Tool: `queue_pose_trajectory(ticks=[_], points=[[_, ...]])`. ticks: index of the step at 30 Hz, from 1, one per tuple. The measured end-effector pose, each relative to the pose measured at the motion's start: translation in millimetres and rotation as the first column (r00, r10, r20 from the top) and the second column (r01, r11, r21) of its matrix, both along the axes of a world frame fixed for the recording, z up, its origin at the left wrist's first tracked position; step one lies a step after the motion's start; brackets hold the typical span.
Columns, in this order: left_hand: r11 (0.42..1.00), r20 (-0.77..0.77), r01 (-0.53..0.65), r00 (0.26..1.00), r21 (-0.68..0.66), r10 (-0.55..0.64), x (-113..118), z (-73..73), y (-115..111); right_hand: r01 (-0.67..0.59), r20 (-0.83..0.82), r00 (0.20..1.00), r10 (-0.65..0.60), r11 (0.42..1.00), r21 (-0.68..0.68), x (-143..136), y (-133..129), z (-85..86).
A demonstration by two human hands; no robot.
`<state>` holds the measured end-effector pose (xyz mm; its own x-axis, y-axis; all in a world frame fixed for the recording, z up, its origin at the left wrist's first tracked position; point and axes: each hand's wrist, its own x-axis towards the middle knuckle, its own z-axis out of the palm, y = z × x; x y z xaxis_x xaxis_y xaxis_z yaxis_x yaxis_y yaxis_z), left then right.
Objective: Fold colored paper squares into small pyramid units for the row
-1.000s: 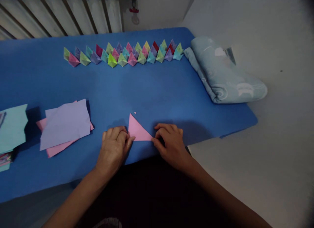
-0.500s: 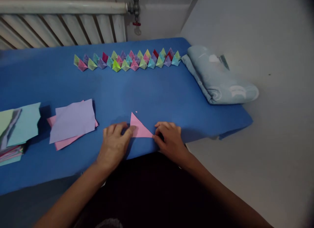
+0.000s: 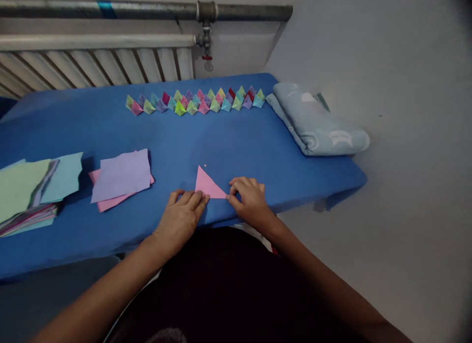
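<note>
A pink sheet of paper (image 3: 208,184), folded into a triangle, lies flat near the front edge of the blue-covered table. My left hand (image 3: 181,214) is at its lower left corner, fingertips and thumb closed together on the bottom edge and covering that corner. At the opposite end, my right hand (image 3: 250,199) pinches the right corner between thumb and curled fingers. The paper's upper point is uncovered, and a tiny pink scrap (image 3: 205,165) lies just beyond it.
Rows of small folded paper pieces (image 3: 203,107) stand at the back. To the left lie a purple sheet (image 3: 123,173) over pink ones and a thicker stack of coloured paper (image 3: 24,185). A folded light-blue blanket (image 3: 317,122) rests at the right, beside the wall. Behind is a radiator (image 3: 99,68).
My left hand has slid to the triangle's bottom edge, its thumb now at that edge instead of on the left side. My right hand keeps the right corner. The view has tilted up.
</note>
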<state>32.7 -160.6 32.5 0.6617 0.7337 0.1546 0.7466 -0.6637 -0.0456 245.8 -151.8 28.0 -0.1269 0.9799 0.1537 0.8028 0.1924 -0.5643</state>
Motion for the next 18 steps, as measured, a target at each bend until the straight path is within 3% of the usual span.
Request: queue_pose_trajectory(ticks=[6, 12, 18], points=[[0.994, 0.004, -0.099, 0.995, 0.050, 0.099, -9.8, -0.8, -10.0, 0.016, 0.033, 0.999, -0.016, 1.000, -0.015, -1.5, -0.8, 2.7], [0.989, 0.015, -0.124, 0.992, 0.078, 0.123, -9.5, -3.6, -12.4, 0.026, 0.051, 0.998, -0.027, 0.999, 0.024, -1.2, -2.2, 1.5], [0.982, 0.083, -0.173, 0.983, 0.076, 0.166, -7.2, -14.8, -15.1, 0.020, 0.088, 0.996, -0.022, 1.000, 0.024, -13.5, 2.9, 4.2]])
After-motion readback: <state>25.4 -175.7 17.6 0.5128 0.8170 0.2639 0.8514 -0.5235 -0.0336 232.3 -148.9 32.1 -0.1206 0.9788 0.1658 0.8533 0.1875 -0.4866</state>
